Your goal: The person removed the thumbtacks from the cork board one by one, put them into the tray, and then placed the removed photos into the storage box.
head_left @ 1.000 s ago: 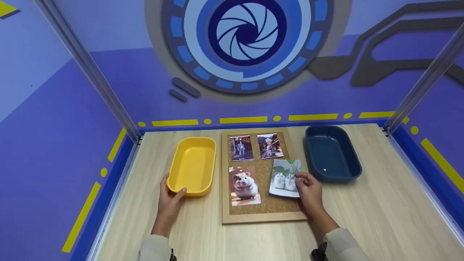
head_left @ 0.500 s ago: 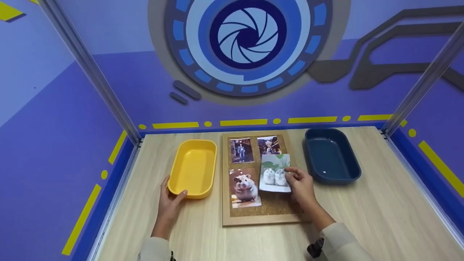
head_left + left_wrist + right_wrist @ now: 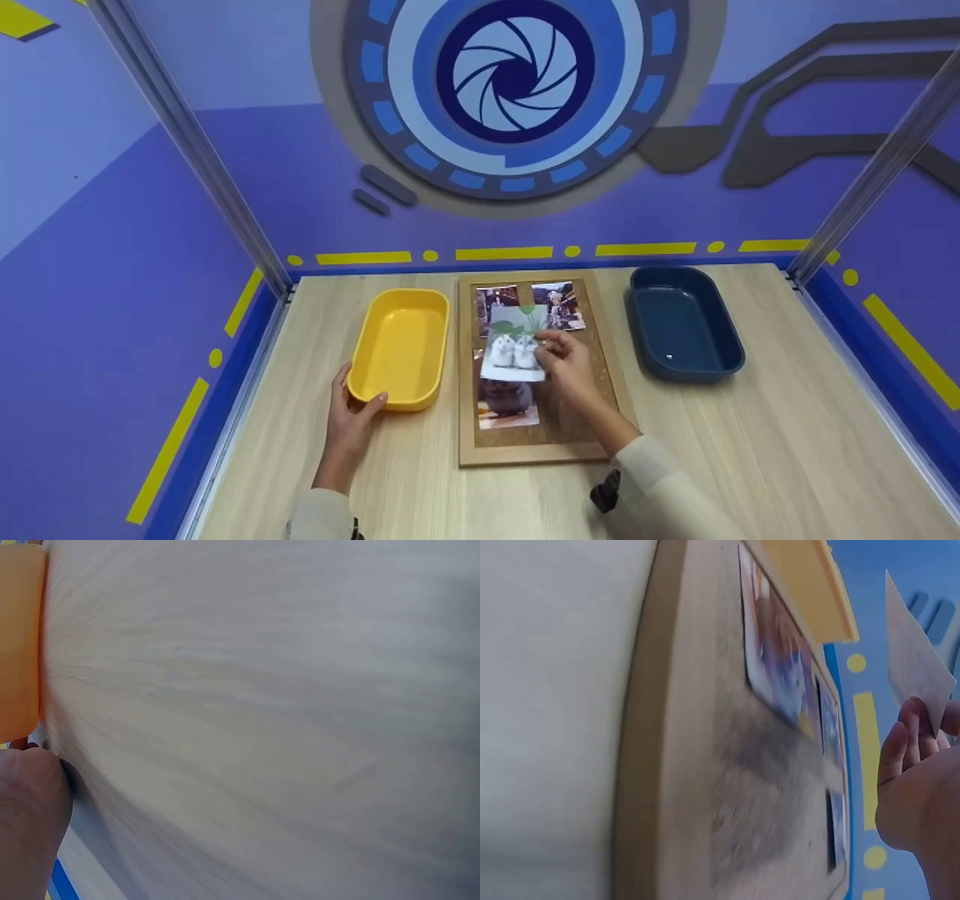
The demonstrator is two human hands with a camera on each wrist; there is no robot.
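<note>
My right hand (image 3: pixel 571 371) pinches the right edge of a photo of two white hamsters (image 3: pixel 511 356), raised over the cork board (image 3: pixel 525 454). In the right wrist view, the pale back of this photo (image 3: pixel 915 652) tilts up from the fingertips. It overlaps the brown-and-white hamster photo (image 3: pixel 510 409) on the board and part of the upper left photo (image 3: pixel 489 300). An upper right photo (image 3: pixel 557 306) lies uncovered. My left hand (image 3: pixel 351 431) grips the near left corner of a yellow tray (image 3: pixel 401 341), thumb over the rim; the left wrist view shows its orange-looking side (image 3: pixel 19 637).
A dark blue tray (image 3: pixel 681 319) stands right of the board. The board lies between both trays on a light wood table (image 3: pixel 780 450). Blue and purple panels (image 3: pixel 247 150) with metal posts enclose the back and sides.
My right hand has carried the two-hamster photo leftward and slightly away from me, from the board's lower right to above the single hamster photo. My left hand stays on the yellow tray.
</note>
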